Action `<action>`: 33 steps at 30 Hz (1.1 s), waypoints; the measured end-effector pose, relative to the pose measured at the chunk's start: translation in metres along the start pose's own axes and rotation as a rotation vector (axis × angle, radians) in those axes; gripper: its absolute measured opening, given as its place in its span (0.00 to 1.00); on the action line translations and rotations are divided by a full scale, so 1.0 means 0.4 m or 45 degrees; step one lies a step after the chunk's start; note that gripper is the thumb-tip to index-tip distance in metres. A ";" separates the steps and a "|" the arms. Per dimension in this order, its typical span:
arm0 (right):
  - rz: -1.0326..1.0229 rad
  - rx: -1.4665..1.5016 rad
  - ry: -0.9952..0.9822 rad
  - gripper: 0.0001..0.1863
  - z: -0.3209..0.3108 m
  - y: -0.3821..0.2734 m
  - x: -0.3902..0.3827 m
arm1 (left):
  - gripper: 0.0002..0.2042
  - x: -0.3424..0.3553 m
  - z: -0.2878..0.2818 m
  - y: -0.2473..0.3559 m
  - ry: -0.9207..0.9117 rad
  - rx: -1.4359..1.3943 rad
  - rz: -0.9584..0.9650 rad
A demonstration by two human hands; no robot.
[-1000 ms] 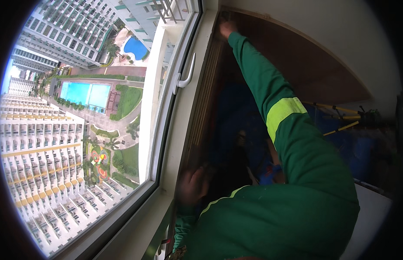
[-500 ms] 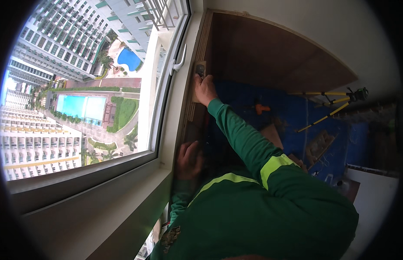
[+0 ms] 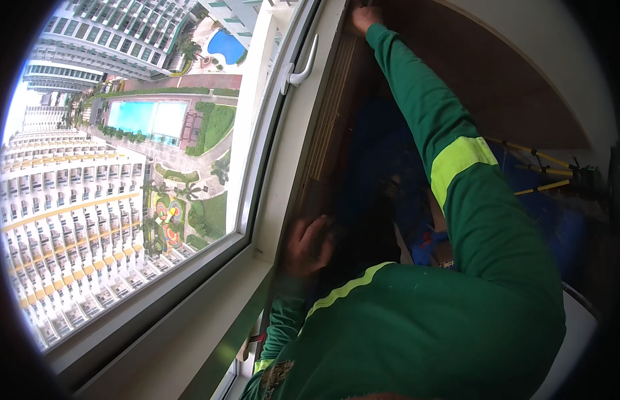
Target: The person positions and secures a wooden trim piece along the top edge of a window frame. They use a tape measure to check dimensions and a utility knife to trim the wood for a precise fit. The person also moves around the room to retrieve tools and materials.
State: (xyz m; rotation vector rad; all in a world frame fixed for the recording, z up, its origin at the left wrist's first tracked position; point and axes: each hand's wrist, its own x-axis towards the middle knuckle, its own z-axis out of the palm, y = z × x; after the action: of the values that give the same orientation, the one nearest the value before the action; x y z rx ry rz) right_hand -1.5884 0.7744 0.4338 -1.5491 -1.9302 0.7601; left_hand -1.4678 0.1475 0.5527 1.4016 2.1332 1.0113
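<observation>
My right hand point(image 3: 367, 19) is stretched to the far end of the plywood edge point(image 3: 331, 123), beside the window frame. Its fingers are closed round a small block-shaped hand tool, tan with a dark top in the earlier frame and now mostly hidden by the hand and the picture's rim. Nearer to me, my left hand point(image 3: 310, 245) lies in shadow against the dark wood by the window sill. Its fingers are bent and slightly apart, with nothing visible in them. A wide brown board point(image 3: 517, 73) stretches to the right of my right arm.
Along the left runs a window frame point(image 3: 270, 193) with a white handle point(image 3: 301, 75) jutting inward; tall buildings and pools show far below outside. A yellow-legged tripod point(image 3: 547, 187) stands at the right, on a blue floor covering point(image 3: 557, 230).
My right hand has slid away from me along the plywood edge to its far end, and the arm has straightened. My left hand stays near the same spot. The view has shifted.
</observation>
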 end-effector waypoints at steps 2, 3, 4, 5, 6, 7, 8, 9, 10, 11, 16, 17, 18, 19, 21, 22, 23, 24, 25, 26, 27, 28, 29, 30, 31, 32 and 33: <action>0.047 0.191 -0.051 0.43 -0.076 0.001 -0.234 | 0.23 0.002 -0.004 0.001 0.009 -0.024 0.053; -0.025 0.141 -0.115 0.43 -0.111 -0.022 -0.364 | 0.23 0.002 -0.006 0.001 0.027 -0.040 0.077; 0.064 0.239 -0.142 0.43 -0.148 -0.048 -0.493 | 0.23 0.002 -0.009 -0.001 0.042 -0.070 0.090; 0.186 0.245 -0.217 0.41 -0.181 -0.077 -0.616 | 0.22 0.002 -0.011 -0.002 0.034 -0.093 0.108; 0.140 0.282 -0.211 0.39 -0.214 -0.094 -0.746 | 0.22 0.001 -0.014 -0.005 0.051 -0.093 0.145; 0.125 0.285 -0.221 0.35 -0.238 -0.116 -0.866 | 0.21 -0.001 -0.015 -0.008 0.073 -0.104 0.162; 0.146 0.287 -0.213 0.33 -0.255 -0.134 -0.987 | 0.20 -0.005 -0.017 -0.010 0.082 -0.121 0.178; 0.224 0.411 -0.297 0.32 -0.278 -0.144 -1.093 | 0.19 -0.008 -0.020 -0.014 0.107 -0.128 0.235; 0.281 0.423 -0.350 0.31 -0.291 -0.154 -1.169 | 0.18 -0.011 -0.023 -0.017 0.129 -0.140 0.287; 0.248 0.420 -0.340 0.30 -0.303 -0.155 -1.220 | 0.17 -0.014 -0.025 -0.021 0.170 -0.173 0.329; 0.289 0.495 -0.386 0.32 -0.308 -0.113 -1.261 | 0.15 -0.025 -0.029 -0.034 0.162 -0.217 0.362; 0.274 0.513 -0.347 0.32 -0.315 -0.096 -1.259 | 0.15 -0.025 -0.027 -0.034 0.174 -0.216 0.341; 0.300 0.523 -0.334 0.32 -0.324 -0.079 -1.263 | 0.15 -0.024 -0.026 -0.032 0.175 -0.202 0.374; 0.318 0.663 -0.385 0.32 -0.346 -0.053 -1.265 | 0.15 -0.023 -0.024 -0.029 0.178 -0.188 0.366; 0.434 0.871 -0.541 0.33 -0.419 0.018 -1.255 | 0.14 -0.011 -0.018 -0.015 0.224 -0.146 0.334; 0.410 1.001 -0.554 0.32 -0.456 0.046 -1.256 | 0.14 -0.002 -0.010 -0.003 0.255 -0.116 0.310; 0.413 1.080 -0.571 0.32 -0.495 0.072 -1.251 | 0.13 0.014 -0.003 0.012 0.287 -0.107 0.331; 0.398 1.183 -0.593 0.31 -0.530 0.093 -1.243 | 0.15 0.031 0.006 0.030 0.283 -0.126 0.257; 0.361 1.054 -0.529 0.30 -0.561 0.110 -1.232 | 0.17 0.051 0.017 0.052 0.270 -0.162 0.223; 0.305 0.949 -0.469 0.28 -0.587 0.126 -1.220 | 0.19 0.076 0.029 0.077 0.256 -0.195 0.190; 0.223 0.868 -0.402 0.27 -0.607 0.136 -1.209 | 0.22 0.104 0.054 0.106 0.170 -0.395 0.095; 0.232 0.926 -0.371 0.25 -0.619 0.144 -1.195 | 0.25 0.134 0.085 0.139 0.079 -0.587 -0.004; 0.215 1.012 -0.325 0.23 -0.628 0.150 -1.177 | 0.29 0.159 0.111 0.171 -0.020 -0.772 -0.102; 0.227 1.077 -0.276 0.22 -0.635 0.158 -1.157 | 0.31 0.181 0.136 0.202 -0.159 -0.750 -0.057; 0.245 1.146 -0.237 0.18 -0.644 0.170 -1.136 | 0.33 0.205 0.161 0.232 -0.300 -0.723 -0.015; 0.238 1.157 -0.232 0.18 -0.657 0.187 -1.115 | 0.34 0.232 0.179 0.254 -0.461 -0.691 -0.027; 0.232 1.168 -0.227 0.17 -0.674 0.210 -1.094 | 0.35 0.257 0.188 0.271 -0.533 -0.562 0.078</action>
State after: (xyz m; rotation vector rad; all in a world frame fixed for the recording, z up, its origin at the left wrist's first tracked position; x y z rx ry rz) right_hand -1.2565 0.3851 0.5308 -1.0826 -1.2227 1.6138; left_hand -1.3941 0.2928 0.5901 1.3197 1.4694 1.0238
